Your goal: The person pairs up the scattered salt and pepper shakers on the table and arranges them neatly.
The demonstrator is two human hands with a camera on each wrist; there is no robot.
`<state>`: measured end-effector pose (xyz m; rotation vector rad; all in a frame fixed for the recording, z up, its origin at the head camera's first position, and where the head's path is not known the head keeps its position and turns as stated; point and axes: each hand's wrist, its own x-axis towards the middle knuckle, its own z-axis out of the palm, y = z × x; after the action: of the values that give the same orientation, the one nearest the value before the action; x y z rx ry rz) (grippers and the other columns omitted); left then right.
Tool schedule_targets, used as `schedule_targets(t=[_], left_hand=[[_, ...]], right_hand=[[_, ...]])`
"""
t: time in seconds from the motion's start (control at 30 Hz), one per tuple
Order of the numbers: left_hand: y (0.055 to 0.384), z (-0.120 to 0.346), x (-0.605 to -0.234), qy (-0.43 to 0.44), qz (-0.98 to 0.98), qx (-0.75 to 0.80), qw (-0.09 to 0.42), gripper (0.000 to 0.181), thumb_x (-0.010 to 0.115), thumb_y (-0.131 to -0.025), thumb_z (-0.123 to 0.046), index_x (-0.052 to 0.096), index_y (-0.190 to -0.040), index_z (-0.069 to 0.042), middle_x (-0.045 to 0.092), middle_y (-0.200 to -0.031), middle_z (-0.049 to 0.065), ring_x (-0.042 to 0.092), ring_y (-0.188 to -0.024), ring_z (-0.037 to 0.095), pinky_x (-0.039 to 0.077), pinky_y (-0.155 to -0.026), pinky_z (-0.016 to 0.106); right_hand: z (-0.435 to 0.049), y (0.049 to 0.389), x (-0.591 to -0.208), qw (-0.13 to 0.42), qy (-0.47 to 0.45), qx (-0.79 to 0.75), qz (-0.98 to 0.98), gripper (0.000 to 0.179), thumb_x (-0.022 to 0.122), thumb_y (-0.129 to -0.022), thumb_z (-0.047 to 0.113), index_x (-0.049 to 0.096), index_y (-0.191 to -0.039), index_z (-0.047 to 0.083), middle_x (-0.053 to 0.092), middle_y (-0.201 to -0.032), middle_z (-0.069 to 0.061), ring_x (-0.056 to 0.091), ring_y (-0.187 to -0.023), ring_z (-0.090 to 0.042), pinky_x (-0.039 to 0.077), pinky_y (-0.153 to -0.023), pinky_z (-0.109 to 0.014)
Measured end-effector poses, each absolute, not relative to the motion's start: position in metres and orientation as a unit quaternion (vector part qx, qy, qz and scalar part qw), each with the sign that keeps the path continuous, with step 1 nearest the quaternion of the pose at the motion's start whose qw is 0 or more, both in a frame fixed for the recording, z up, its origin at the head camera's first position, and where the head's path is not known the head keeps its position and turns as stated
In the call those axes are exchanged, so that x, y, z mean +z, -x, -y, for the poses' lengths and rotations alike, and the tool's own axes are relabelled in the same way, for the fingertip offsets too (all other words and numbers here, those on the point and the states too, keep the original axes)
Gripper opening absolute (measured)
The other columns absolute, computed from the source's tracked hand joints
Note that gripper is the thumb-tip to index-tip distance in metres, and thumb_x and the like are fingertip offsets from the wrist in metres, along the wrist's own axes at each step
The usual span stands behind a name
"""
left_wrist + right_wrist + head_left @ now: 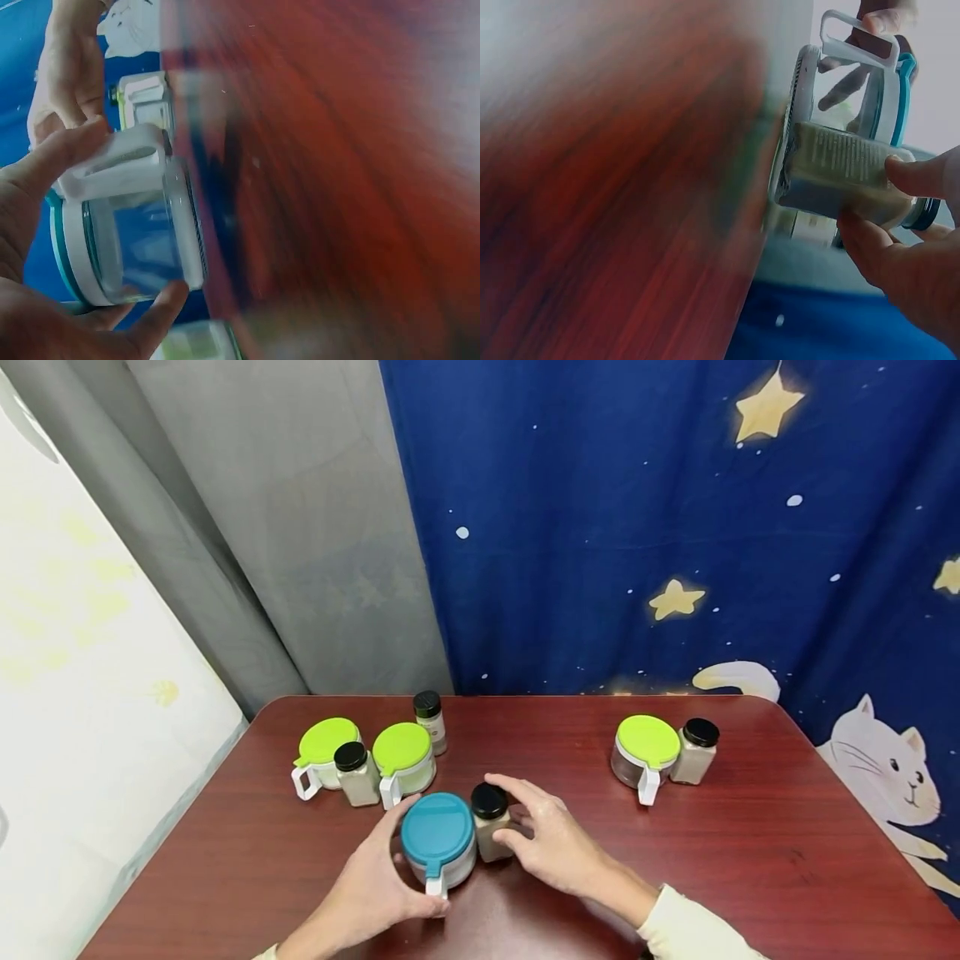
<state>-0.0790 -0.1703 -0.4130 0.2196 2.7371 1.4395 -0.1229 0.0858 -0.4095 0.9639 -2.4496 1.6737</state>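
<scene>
In the head view my left hand (367, 881) grips a round glass seasoning jar (438, 828) with a teal lid and white handle. Its thumb lies at the handle, and the fingers reach round the far side, as the left wrist view shows on the clear jar wall (139, 244). Right beside it stands a square spice bottle (491, 835) with a black cap. My right hand (558, 847) holds this bottle between thumb and fingers; in the right wrist view the bottle (840, 169) has a pale filling and printed lines on one side.
Behind on the left stand two lime-lidded jars (327, 742) (403, 747), a black-capped square bottle (357, 777) between them and a slim black-capped shaker (431, 722). Another lime-lidded jar (648, 742) and black-capped bottle (696, 752) stand right on the red-brown table (750, 860). Curtains (600, 527) hang behind.
</scene>
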Motion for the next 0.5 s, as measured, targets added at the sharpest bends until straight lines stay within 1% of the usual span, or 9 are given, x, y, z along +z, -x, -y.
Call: schedule_targets(t=[0.07,0.17,0.27,0.33,0.4,0.47,0.5], left_hand=[[0.087,0.160,-0.415,-0.076,-0.881,0.466,0.010,0.125,0.103,-0.054,-0.034,0.032,-0.156,-0.018,0.054,-0.138,0.004,0.058,-0.117,0.019,0.051,-0.094,0.040],[0.102,0.147,-0.418,-0.086,-0.871,0.483,0.000,0.127,0.103,-0.054,-0.029,0.028,-0.156,-0.018,0.051,-0.143,0.007,0.057,-0.117,0.020,0.051,-0.095,0.042],[0.118,0.135,-0.421,-0.100,-0.861,0.498,-0.003,0.123,0.103,-0.056,-0.023,0.027,-0.153,-0.014,0.050,-0.145,0.012,0.060,-0.113,0.024,0.051,-0.094,0.045],[0.130,0.128,-0.422,-0.114,-0.857,0.503,-0.003,0.119,0.102,-0.057,-0.020,0.029,-0.150,-0.012,0.052,-0.143,0.013,0.061,-0.109,0.025,0.051,-0.093,0.046],[0.141,0.121,-0.423,-0.130,-0.854,0.503,-0.001,0.116,0.101,-0.059,-0.019,0.029,-0.150,-0.009,0.052,-0.142,0.013,0.063,-0.106,0.027,0.051,-0.092,0.047],[0.152,0.114,-0.423,-0.140,-0.855,0.499,0.002,0.115,0.101,-0.060,-0.019,0.029,-0.150,-0.009,0.052,-0.141,0.012,0.061,-0.110,0.027,0.050,-0.094,0.047],[0.158,0.110,-0.423,-0.142,-0.856,0.497,0.003,0.115,0.100,-0.060,-0.018,0.029,-0.150,-0.009,0.053,-0.141,0.012,0.060,-0.112,0.027,0.049,-0.096,0.048]], right_hand=[[-0.095,0.127,-0.409,0.019,-0.298,0.537,0.789,0.067,0.073,-0.089,-0.009,0.050,-0.149,0.010,0.055,-0.141,-0.011,0.061,-0.118,-0.025,0.051,-0.094,-0.034],[-0.106,0.136,-0.409,0.035,-0.284,0.532,0.797,0.067,0.073,-0.089,-0.008,0.049,-0.150,0.010,0.053,-0.143,-0.013,0.060,-0.119,-0.026,0.051,-0.094,-0.035],[-0.115,0.146,-0.412,0.058,-0.268,0.525,0.806,0.068,0.072,-0.089,-0.009,0.048,-0.150,0.009,0.051,-0.146,-0.014,0.058,-0.123,-0.027,0.051,-0.094,-0.035],[-0.121,0.152,-0.414,0.070,-0.257,0.523,0.810,0.069,0.072,-0.089,-0.010,0.047,-0.151,0.008,0.049,-0.148,-0.015,0.058,-0.121,-0.026,0.053,-0.091,-0.034],[-0.127,0.159,-0.416,0.077,-0.244,0.524,0.812,0.070,0.072,-0.088,-0.011,0.047,-0.151,0.008,0.048,-0.149,-0.017,0.062,-0.112,-0.024,0.056,-0.084,-0.031],[-0.133,0.165,-0.417,0.072,-0.224,0.528,0.816,0.070,0.072,-0.089,-0.010,0.046,-0.151,0.009,0.048,-0.147,-0.019,0.066,-0.088,-0.019,0.056,-0.069,-0.025],[-0.136,0.169,-0.417,0.069,-0.214,0.530,0.818,0.070,0.072,-0.089,-0.010,0.046,-0.151,0.010,0.049,-0.145,-0.019,0.064,-0.077,-0.016,0.053,-0.061,-0.024]])
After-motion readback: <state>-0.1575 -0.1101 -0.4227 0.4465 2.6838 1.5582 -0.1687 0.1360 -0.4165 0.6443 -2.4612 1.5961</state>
